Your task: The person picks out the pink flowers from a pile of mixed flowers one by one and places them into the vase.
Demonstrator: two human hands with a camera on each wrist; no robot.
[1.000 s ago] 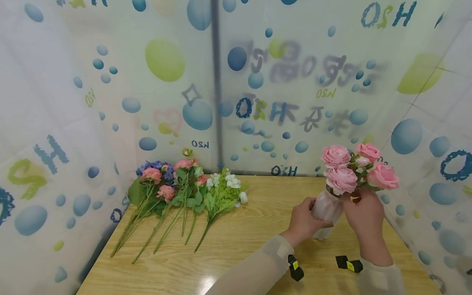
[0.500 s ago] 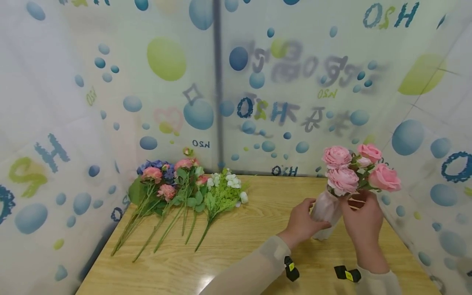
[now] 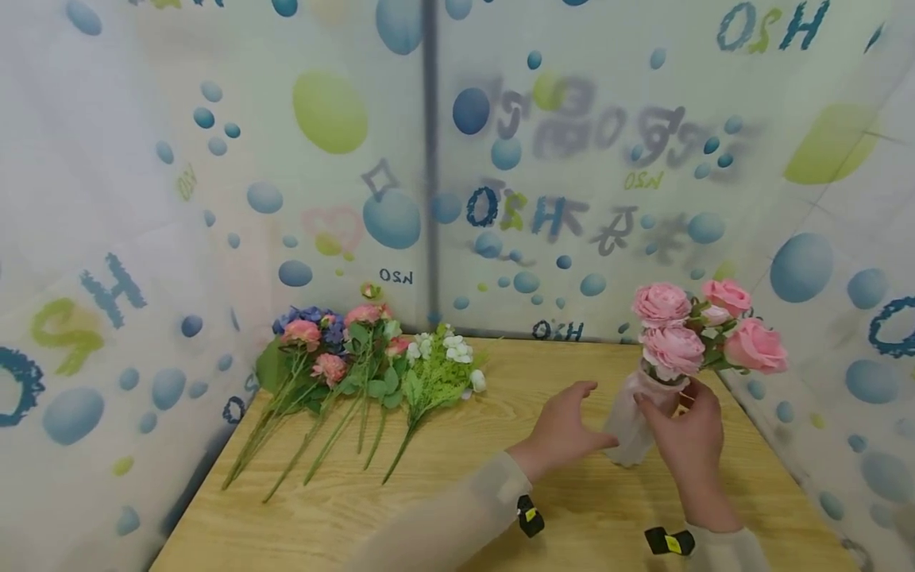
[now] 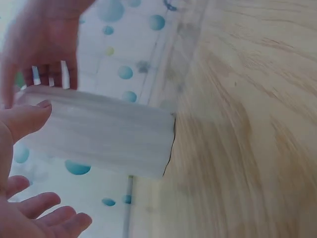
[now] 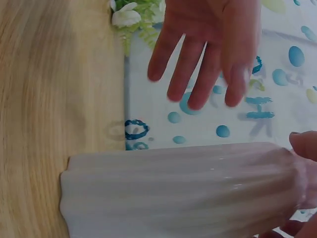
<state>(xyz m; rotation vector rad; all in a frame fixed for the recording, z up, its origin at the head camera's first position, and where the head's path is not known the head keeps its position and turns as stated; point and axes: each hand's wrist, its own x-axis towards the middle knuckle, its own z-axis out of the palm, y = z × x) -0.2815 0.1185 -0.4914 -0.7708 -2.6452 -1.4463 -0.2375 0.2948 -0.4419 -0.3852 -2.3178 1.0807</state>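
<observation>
A pale, ribbed vase (image 3: 631,425) stands on the table at the right, holding several pink flowers (image 3: 673,349). My right hand (image 3: 689,441) holds the vase near its neck, thumb on the front and fingers around the right side. Just left of the vase is my left hand (image 3: 565,429), its thumb and fingers spread apart. The right wrist view shows a gap between this left hand (image 5: 203,54) and the vase (image 5: 178,188). In the left wrist view, the left thumb (image 4: 27,119) overlaps the vase (image 4: 109,131) in the picture.
Several loose stems lie at the table's left: blue flowers (image 3: 325,330), coral-pink flowers (image 3: 330,369) and a green sprig with white blossoms (image 3: 439,369). Curtains printed with bubbles (image 3: 393,218) enclose the wooden table (image 3: 493,445) at the back and sides.
My left hand has let go of the vase and drawn back to the left. My right hand has shifted from the flower stems down to the vase's neck.
</observation>
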